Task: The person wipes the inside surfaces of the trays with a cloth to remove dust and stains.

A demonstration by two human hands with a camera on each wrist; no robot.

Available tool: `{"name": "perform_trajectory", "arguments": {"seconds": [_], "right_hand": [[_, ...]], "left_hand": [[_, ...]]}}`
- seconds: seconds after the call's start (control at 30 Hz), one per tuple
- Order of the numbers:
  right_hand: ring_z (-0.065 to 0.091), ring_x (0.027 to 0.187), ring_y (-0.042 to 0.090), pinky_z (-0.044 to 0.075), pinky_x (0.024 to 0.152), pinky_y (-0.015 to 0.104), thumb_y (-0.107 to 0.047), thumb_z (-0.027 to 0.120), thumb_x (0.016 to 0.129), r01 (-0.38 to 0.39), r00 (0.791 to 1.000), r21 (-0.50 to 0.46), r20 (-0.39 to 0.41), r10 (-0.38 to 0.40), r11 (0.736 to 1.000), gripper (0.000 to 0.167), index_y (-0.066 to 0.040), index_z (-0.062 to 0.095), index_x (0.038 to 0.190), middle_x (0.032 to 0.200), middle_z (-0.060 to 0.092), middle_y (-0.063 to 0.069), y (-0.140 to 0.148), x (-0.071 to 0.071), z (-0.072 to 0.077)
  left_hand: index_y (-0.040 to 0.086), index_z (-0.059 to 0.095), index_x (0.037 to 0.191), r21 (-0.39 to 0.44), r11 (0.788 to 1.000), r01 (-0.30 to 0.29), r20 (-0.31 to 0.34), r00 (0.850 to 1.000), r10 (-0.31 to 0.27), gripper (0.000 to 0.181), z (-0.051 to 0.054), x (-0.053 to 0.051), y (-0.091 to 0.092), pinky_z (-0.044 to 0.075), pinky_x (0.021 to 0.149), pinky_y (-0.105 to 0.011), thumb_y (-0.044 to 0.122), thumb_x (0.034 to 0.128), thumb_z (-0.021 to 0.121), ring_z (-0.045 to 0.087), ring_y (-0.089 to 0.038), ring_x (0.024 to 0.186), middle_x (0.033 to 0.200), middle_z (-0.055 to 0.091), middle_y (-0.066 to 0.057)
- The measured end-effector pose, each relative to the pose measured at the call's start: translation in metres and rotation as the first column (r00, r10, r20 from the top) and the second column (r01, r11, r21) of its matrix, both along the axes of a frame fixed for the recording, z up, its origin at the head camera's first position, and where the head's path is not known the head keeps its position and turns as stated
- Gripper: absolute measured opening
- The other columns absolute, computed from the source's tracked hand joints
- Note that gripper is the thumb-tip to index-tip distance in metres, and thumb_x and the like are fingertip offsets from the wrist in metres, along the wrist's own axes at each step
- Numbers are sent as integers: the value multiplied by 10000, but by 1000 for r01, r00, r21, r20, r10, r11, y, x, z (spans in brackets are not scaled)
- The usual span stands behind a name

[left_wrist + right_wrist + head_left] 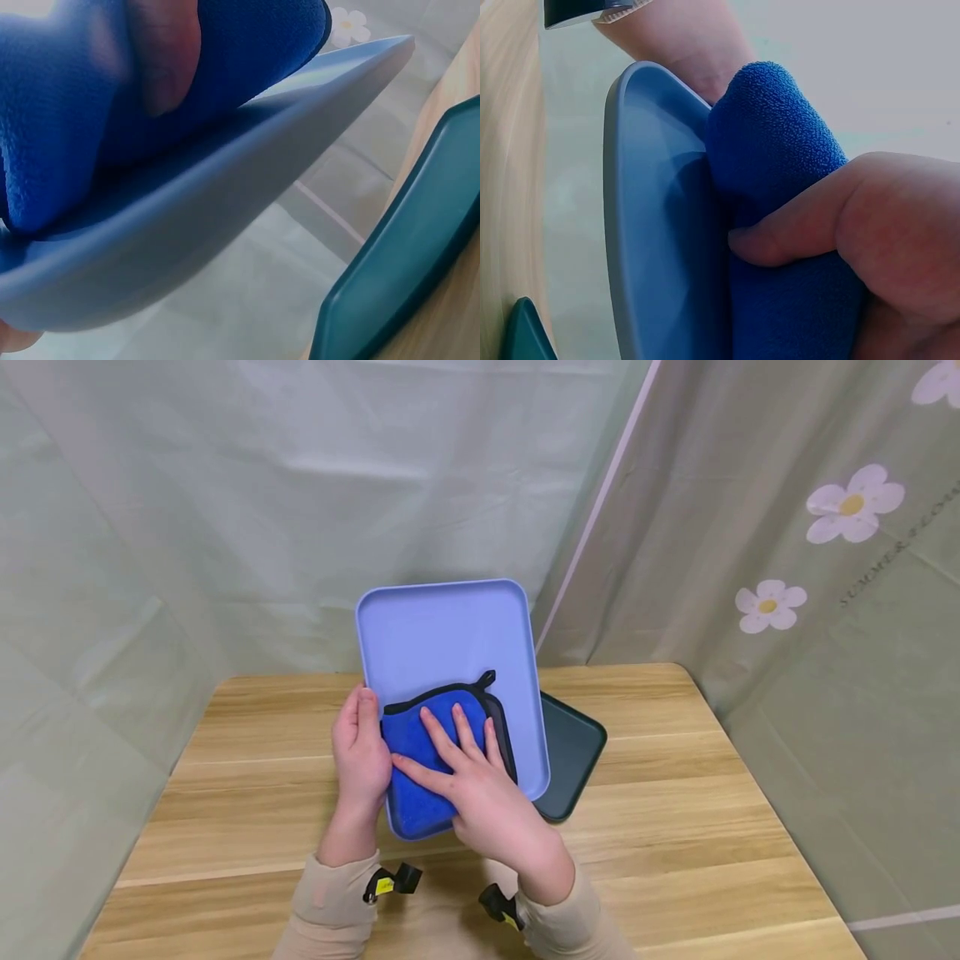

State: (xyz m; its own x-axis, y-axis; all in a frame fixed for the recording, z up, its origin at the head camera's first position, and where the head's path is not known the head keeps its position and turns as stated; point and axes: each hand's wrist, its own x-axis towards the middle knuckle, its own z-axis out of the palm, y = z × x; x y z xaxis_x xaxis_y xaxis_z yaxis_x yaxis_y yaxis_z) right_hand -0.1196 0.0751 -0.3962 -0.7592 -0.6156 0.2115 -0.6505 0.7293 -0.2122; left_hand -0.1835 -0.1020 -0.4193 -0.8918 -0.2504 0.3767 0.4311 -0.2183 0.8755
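Note:
My left hand (363, 760) grips the left edge of a light-blue tray (450, 635), its thumb lying on the rim. The tray is held up and tilted above the table. A folded blue fleecy cloth (412, 735) with black edging, a small loop and a dark grey underside lies on its lower half. My right hand (480, 793) presses the cloth against the tray with straight, spread fingers. In the right wrist view, the thumb (787, 232) rests against the cloth (765, 150). The left wrist view shows the tray's side (195, 210) with a fingertip on the cloth.
A dark green tray (570, 760) lies on the wooden table (675, 827), partly covered from above by the light-blue tray. Pale curtains (450, 468) hang behind the table and along both sides, with printed flowers on the right.

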Motion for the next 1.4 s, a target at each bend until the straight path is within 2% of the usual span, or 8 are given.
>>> {"name": "perform_trajectory", "arguments": {"seconds": [0.1, 0.3, 0.47, 0.53, 0.7, 0.9, 1.13, 1.4], "right_hand": [[-153, 1608, 368, 22, 1210, 748, 193, 750, 735, -6, 1000, 3, -6, 6, 1000, 1158, -400, 376, 1656, 1778, -110, -2, -1, 0, 1], [-146, 1609, 381, 27, 1217, 743, 190, 748, 740, -14, 999, 8, -36, 15, 1000, 1159, -395, 362, 1663, 1779, -112, 9, 0, -2, 2], [-171, 1607, 374, -30, 1226, 715, 222, 725, 715, -7, 999, -15, -31, 7, 1000, 1186, -400, 371, 1661, 1780, -124, -3, 5, -3, 4], [-175, 1606, 372, -40, 1226, 713, 230, 715, 710, -1, 1000, -22, -24, 1, 1000, 1193, -401, 369, 1662, 1780, -124, -7, 7, -3, 5], [-170, 1608, 373, -48, 1230, 705, 242, 693, 705, 22, 1000, -29, -7, -22, 999, 1209, -411, 356, 1665, 1784, -108, 0, 14, -5, 4], [-134, 1617, 367, -39, 1241, 684, 219, 687, 702, 61, 998, -34, -5, -61, 998, 1206, -442, 361, 1656, 1789, -67, -7, 22, -7, 3], [-114, 1626, 340, -30, 1234, 699, 234, 650, 709, 80, 997, -53, 19, -79, 995, 1203, -464, 368, 1647, 1792, -48, -38, 30, -8, 3], [-89, 1628, 345, -4, 1215, 749, 257, 665, 687, 108, 994, -79, 16, -107, 991, 1204, -444, 416, 1634, 1795, -12, -29, 36, -10, 5]], "left_hand": [[-128, 609, 1206, 8, 1000, 7, 3, 1000, -7, 469, 0, 0, -1, 523, 858, -282, 307, 1172, 436, 605, -237, 1000, 1020, 624, -80], [-112, 574, 1058, 11, 1000, 6, -15, 1000, -6, 460, 2, -2, -2, 509, 786, -284, 310, 1172, 433, 587, -236, 919, 899, 547, -78], [-76, 529, 967, 2, 1000, 0, -32, 999, 0, 427, 4, -3, -1, 448, 842, -287, 284, 1173, 431, 534, -232, 942, 863, 470, -47], [-82, 575, 1028, -1, 1000, 0, -31, 1000, 0, 419, 3, -3, -1, 454, 880, -285, 282, 1174, 428, 548, -234, 981, 910, 530, -42], [-81, 628, 1332, 10, 1000, 6, -11, 1000, -5, 473, 1, 0, -3, 527, 927, -298, 315, 1173, 425, 634, -226, 1064, 1133, 682, -78], [-43, 660, 1210, 13, 999, -37, 23, 999, 37, 413, 1, 0, -2, 551, 798, -254, 307, 1169, 443, 642, -158, 914, 1007, 655, -53], [-56, 657, 1187, 9, 998, -63, 32, 997, 63, 383, 0, -1, -3, 507, 876, -246, 259, 1170, 441, 597, -166, 981, 999, 616, -29], [-64, 654, 1211, 3, 998, -70, 29, 997, 70, 393, 1, -1, -2, 508, 885, -248, 263, 1170, 440, 604, -175, 992, 1016, 624, -30]]}}
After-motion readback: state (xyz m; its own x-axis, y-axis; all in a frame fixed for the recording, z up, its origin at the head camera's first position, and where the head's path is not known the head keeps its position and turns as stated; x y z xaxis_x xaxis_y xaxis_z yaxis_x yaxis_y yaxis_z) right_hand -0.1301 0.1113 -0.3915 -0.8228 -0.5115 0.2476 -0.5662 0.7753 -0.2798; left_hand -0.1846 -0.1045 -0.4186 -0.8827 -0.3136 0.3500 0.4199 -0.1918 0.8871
